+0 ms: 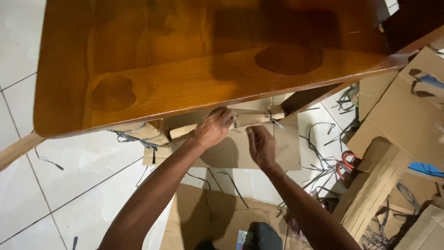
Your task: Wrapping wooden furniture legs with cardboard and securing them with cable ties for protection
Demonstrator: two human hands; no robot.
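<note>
Grip, left: left hand (213, 128) closed over a cardboard-wrapped bar (222, 124), fingers curled on top.
Grip, right: right hand (261, 147) open, fingers spread, just below the bar, not clearly touching.
Bar: runs under the edge of the wooden table (185, 60), bound at its right end with dark strap (270, 115).
Below: flat cardboard sheet (282, 148) on white tiled floor (69, 176).
Right side: cardboard pieces (393, 153) and loose dark strapping (323, 157).
</note>
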